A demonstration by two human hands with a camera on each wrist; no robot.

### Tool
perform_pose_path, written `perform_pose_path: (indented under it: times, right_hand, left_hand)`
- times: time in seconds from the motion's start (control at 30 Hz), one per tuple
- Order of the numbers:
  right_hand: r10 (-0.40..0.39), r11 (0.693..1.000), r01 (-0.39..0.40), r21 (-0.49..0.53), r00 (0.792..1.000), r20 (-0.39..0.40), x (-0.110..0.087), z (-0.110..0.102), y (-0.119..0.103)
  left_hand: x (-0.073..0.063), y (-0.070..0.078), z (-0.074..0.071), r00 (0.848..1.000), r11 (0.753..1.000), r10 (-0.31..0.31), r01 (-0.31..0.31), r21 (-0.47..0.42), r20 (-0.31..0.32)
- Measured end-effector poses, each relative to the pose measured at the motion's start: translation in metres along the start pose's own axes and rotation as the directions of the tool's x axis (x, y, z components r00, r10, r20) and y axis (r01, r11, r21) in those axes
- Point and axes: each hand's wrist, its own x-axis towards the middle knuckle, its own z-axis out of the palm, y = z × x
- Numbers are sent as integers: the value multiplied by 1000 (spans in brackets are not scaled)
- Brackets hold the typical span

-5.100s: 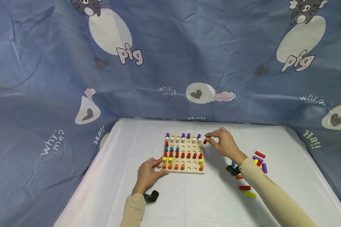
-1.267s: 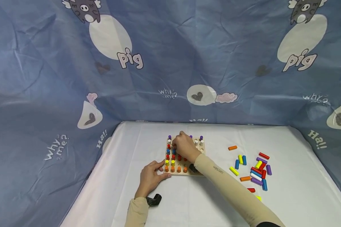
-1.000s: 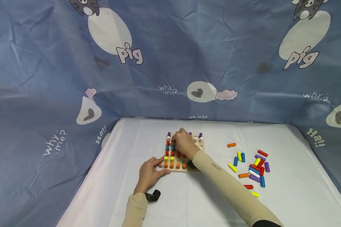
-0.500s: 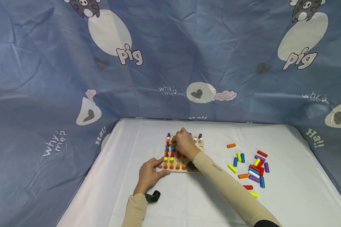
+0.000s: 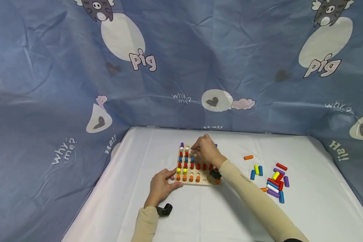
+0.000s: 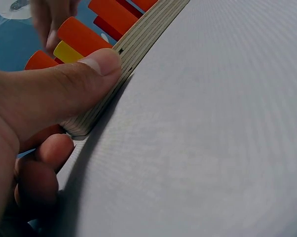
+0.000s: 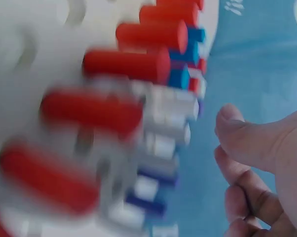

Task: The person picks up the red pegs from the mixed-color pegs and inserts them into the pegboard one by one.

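Counted one pegboard (image 5: 201, 175) on the white table (image 5: 187, 215), sixteen loose pegs (image 5: 273, 193) visible to its right. Gripped the near-left corner with the left hand (image 5: 161, 186); held the right hand (image 5: 208, 149), released, fingers loosely curled, near the far rows.

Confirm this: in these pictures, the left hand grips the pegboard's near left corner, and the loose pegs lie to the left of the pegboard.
Wrong side: the loose pegs lie to the right of the pegboard, as the head view shows. The left hand does grip its near left corner.
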Motion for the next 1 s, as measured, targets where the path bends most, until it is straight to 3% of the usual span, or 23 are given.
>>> perform_pose_path:
  times: [0.13, 0.27, 0.5, 0.7, 1.0]
  right_hand:
    - [6, 1000, -5, 20, 999, -44, -21, -35, 23]
    - [30, 999, -31, -22, 998, -57, -57, -74, 51]
    - [168, 980, -165, -112, 986, 19, -124, -124, 80]
    - [220, 970, -203, -134, 968, 123, -169, -141, 82]
    - [258, 965, -240, -104, 937, 235, -222, -148, 85]
  left_hand:
    - [1, 2, 4, 1000, 1000, -3, 3, -7, 3]
    - [1, 3, 7, 1000, 1000, 7, -7, -8, 9]
    - [3, 2, 3, 1000, 1000, 13, -13, 2, -7]
    - [7, 0, -1, 999, 999, 45, -45, 5, -29]
    - [3, 3, 1, 1000, 1000, 11, -11, -4, -5]
